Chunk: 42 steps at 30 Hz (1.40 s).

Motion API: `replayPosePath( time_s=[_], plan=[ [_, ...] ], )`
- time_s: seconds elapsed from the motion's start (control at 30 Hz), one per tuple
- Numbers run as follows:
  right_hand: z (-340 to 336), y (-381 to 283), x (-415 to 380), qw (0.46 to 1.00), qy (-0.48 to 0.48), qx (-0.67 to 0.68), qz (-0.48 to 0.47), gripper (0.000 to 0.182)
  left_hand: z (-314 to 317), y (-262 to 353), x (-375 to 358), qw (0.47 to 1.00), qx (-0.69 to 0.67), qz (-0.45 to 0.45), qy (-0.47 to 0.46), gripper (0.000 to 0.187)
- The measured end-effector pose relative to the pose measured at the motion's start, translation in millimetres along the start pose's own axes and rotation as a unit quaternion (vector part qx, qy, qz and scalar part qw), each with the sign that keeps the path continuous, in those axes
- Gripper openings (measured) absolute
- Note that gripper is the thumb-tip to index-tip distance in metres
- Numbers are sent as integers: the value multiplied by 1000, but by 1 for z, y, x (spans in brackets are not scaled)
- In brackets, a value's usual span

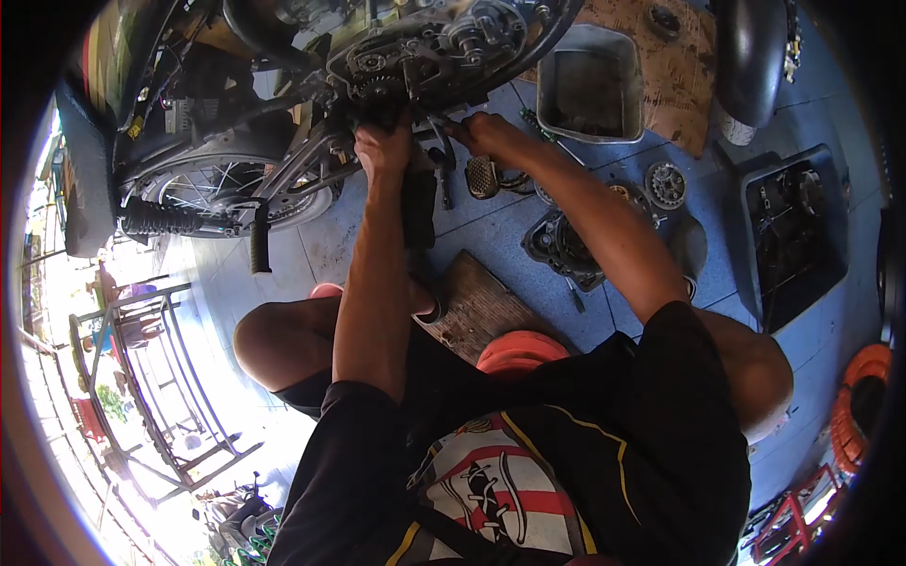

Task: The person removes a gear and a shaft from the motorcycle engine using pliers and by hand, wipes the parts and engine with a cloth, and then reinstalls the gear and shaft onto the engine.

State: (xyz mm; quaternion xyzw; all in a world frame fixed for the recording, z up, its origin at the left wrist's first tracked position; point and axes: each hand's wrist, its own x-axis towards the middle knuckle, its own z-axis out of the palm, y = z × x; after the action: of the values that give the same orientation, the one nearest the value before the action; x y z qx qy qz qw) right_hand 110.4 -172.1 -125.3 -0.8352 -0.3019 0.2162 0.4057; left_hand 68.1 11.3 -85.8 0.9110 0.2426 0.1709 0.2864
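Note:
A motorcycle engine (439,52) with its side opened stands ahead of me, gears showing inside. My left hand (382,149) is closed against the engine's lower part, just below a dark toothed gear (379,87). Its fingertips are lost in shadow. To the right, my right hand (486,135) is closed near the lower edge of the engine, its fingers curled round something dark that I cannot make out. A ribbed metal foot pedal (481,176) is below that hand.
A grey metal pan (542,99) rests on cardboard (696,90). On the blue tiles lie an engine cover (566,247) and a round clutch part (666,185). A plastic tray (753,259) of parts stands right. A wooden board (477,302) lies between my legs; the rear wheel (203,184) is left.

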Motion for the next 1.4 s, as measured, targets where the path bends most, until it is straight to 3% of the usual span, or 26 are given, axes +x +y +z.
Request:
replayPosePath(
  time_s=[0.17,0.23,0.37,0.43,0.53,0.63,0.7,1.07,1.1,1.23,1.4],
  plan=[
    [9,7,5,997,59,44,-36,57,2,-2,1,999,38,-9,-7,58],
    [8,8,9,1000,7,0,-13,40,1,0,1,998,55,-12,9,58],
    [13,12,10,997,39,-12,-62,39,-1,2,-3,999,35,17,5,66],
    [3,4,3,1000,20,-17,11,39,0,2,-2,999,38,24,16,69],
    [-6,5,-4,1000,13,24,-5,41,7,-8,1,1000,11,2,-8,77],
    [-15,4,-25,997,69,-19,-27,42,9,-5,-1,997,33,5,63,77],
    [-22,5,-41,996,85,-23,-18,43,-8,10,-7,997,62,-53,-10,74],
    [4,43,-96,989,146,1,-12,42,-2,6,-13,990,133,-30,19,57],
    [6,41,-100,990,141,5,20,40,-3,8,-14,990,137,-30,15,55],
    [5,33,-114,991,115,2,68,37,-7,10,-17,992,124,-37,7,56],
    [-5,25,-135,987,156,-23,37,39,-21,23,-27,996,78,-50,12,50]
  ],
)
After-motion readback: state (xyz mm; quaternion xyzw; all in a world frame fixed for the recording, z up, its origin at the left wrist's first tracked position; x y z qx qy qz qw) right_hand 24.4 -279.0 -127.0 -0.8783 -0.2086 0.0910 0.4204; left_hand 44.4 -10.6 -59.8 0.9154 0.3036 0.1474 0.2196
